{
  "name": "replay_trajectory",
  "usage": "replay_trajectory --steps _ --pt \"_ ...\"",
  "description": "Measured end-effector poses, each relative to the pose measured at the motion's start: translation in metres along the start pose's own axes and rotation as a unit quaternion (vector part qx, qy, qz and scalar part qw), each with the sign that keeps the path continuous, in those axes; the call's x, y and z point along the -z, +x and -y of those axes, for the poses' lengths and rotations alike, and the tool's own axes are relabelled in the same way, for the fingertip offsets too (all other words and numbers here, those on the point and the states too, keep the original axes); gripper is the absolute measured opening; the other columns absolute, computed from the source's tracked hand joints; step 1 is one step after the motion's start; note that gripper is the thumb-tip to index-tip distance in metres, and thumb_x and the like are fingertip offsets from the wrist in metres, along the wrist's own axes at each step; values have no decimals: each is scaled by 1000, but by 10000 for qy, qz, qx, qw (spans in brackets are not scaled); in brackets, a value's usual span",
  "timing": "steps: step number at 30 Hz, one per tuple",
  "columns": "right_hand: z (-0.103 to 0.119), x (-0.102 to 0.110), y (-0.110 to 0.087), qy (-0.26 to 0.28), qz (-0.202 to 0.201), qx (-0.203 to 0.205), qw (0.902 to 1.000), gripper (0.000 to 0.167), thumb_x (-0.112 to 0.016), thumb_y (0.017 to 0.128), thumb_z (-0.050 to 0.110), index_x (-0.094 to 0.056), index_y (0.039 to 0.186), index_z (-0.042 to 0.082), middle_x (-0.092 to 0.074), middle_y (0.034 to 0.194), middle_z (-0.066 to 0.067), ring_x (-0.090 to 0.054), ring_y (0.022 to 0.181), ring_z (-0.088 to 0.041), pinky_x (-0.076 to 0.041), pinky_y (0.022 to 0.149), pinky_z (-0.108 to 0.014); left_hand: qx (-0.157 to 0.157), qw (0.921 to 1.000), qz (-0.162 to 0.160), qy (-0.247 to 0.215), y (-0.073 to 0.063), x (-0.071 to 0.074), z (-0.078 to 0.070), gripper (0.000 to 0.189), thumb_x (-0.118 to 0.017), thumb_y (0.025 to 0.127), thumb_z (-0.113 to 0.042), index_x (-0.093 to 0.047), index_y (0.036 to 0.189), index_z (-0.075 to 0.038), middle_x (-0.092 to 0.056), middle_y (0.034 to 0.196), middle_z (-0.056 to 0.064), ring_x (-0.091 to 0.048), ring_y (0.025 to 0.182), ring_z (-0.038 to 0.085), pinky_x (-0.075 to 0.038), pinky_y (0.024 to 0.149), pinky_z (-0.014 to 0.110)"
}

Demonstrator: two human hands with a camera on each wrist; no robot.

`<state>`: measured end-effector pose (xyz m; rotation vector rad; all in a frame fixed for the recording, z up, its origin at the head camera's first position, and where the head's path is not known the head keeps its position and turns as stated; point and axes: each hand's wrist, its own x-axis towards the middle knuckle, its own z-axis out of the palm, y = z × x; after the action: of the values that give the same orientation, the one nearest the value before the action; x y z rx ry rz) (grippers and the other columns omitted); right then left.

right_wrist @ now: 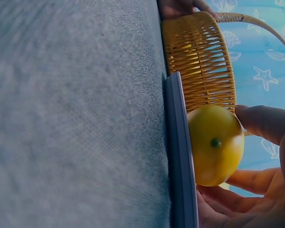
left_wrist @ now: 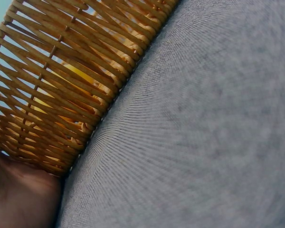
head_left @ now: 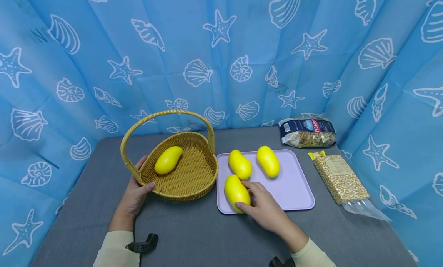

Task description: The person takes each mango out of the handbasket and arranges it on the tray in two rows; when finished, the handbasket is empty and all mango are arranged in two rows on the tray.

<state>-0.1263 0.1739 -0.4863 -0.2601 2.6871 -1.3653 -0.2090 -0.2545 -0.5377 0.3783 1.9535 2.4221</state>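
A wicker basket [head_left: 188,182] with a tall arched handle stands on the table, one yellow mango [head_left: 168,160] lying inside at its left. My left hand [head_left: 136,192] grips the basket's left side at the foot of the handle, thumb over the rim. On a lilac tray [head_left: 294,190] to the right lie three more mangoes. My right hand [head_left: 264,205] holds the nearest mango [head_left: 237,193] between thumb and fingers, at the tray's front left. Behind it are another mango [head_left: 240,165] and one farther right [head_left: 268,161]. In the right wrist view, the held mango [right_wrist: 216,147] shows its green stem end, close against the tray.
A bag of Agnesi pasta [head_left: 307,132] lies at the table's back right. In front of it is a clear bag of pale grains or beans [head_left: 340,178]. A blue seashell-print curtain [head_left: 221,67] hangs behind the grey table [head_left: 194,236] and along both sides.
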Motion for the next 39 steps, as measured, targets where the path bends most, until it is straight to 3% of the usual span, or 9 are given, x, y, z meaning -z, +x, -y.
replay_trajectory --steps 21,26,33,39 --pt "7 18 -5 170 -251 162 9994 73 -84 99 40 -54 158 7 -56 154 -11 -60 131 -31 -55 102 -54 -26 10000 53 44 -1 2 1 93 -60 100 18 -16 176 -15 -27 172 17 -47 143 20 -43 111 28" --pt "13 25 -6 392 -491 562 9964 72 -81 101 38 -53 157 4 -56 156 -15 -59 132 -35 -53 103 -58 -46 10000 51 33 0 2 1 94 -60 100 18 -15 176 -14 -28 172 17 -47 143 21 -43 112 28" --pt "24 31 -3 919 -781 1273 9845 56 -72 108 25 -53 156 3 -60 151 -17 -60 133 -37 -54 101 -59 43 10000 -26 5 1 2 1 94 -62 100 17 -15 176 -14 -29 173 14 -45 144 20 -42 113 28" --pt "37 34 0 1511 -585 1737 9714 51 -59 113 19 -47 160 4 -57 154 -11 -57 137 -34 -54 104 -46 67 10000 -27 21 0 2 0 95 -62 100 17 -15 176 -14 -27 173 14 -44 145 22 -43 112 29"
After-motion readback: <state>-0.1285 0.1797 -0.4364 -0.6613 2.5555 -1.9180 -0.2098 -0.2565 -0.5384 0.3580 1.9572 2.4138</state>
